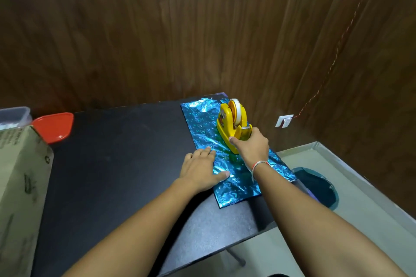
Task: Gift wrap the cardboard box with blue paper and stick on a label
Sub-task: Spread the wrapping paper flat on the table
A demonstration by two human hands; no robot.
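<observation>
A shiny blue wrapping sheet lies flat along the right side of the black table. On it stands a yellow tape dispenser with a white tape roll. My right hand grips the dispenser's near end, thumb on its left side. Flat on the sheet's left edge, fingers straight, my left hand presses the paper. The cardboard box stands at the table's far left, partly out of frame.
A red lid and a clear plastic container sit at the back left behind the box. A dark wooden wall runs behind the table. Right of the table, a dark bin stands on the floor below a wall socket.
</observation>
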